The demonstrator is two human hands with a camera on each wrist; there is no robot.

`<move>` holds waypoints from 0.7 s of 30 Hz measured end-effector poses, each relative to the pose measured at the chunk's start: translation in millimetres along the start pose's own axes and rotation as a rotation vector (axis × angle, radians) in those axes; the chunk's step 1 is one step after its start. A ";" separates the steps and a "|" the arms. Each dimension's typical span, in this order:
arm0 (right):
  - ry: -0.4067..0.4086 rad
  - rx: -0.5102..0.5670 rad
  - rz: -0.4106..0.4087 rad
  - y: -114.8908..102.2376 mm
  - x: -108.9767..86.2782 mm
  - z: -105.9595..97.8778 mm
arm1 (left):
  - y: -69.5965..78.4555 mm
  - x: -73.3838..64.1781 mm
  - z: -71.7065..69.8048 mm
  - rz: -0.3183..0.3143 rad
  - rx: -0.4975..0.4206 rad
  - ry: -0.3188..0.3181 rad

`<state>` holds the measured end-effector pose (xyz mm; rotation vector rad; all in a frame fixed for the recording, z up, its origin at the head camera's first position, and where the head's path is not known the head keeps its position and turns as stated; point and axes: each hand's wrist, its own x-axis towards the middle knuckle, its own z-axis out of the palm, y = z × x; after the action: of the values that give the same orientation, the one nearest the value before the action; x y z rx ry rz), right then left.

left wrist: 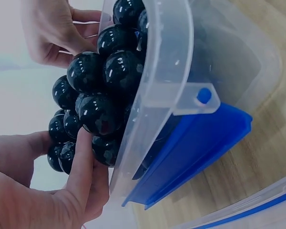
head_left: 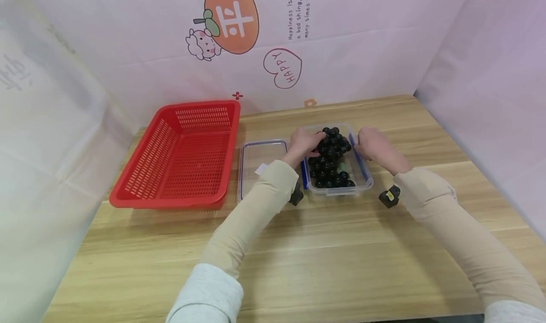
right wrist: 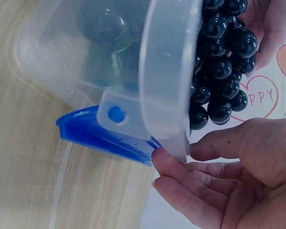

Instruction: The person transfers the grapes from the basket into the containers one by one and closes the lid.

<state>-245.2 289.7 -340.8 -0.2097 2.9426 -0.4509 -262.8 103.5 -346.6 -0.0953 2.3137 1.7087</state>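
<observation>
A clear plastic container (head_left: 341, 190) with blue side latches stands on the table, filled with a bunch of dark, glossy grapes (head_left: 332, 145). The grapes heap above the rim at the far end. My left hand (head_left: 302, 143) reaches over the left side and grips the grapes, thumb and fingers around several of them (left wrist: 100, 114). On the opposite side, my right hand (head_left: 377, 147) pinches the container's rim between thumb and fingers, beside a hanging blue latch (right wrist: 100, 136). Something greenish (head_left: 342, 166) shows among the grapes inside.
Left of the container lies a clear lid (head_left: 249, 159) with a blue seal, partly behind my left forearm. Farther left stands a red slotted basket (head_left: 170, 203). Small black devices (head_left: 389, 197) sit under each wrist. A printed white sheet (head_left: 358, 67) hangs behind the table.
</observation>
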 end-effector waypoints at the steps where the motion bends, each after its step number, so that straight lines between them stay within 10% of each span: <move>1: 0.003 0.000 -0.001 0.1 0.0 0.1 | 0.4 -0.2 0.4 0.002 0.016 -0.001; 21: 0.034 -0.018 -0.048 2.0 1.4 0.7 | 7.8 3.3 -7.4 0.029 0.206 -0.002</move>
<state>-246.7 291.2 -342.2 -0.2787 2.9815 -0.4385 -268.9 99.3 -338.1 -0.0203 2.4850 1.4707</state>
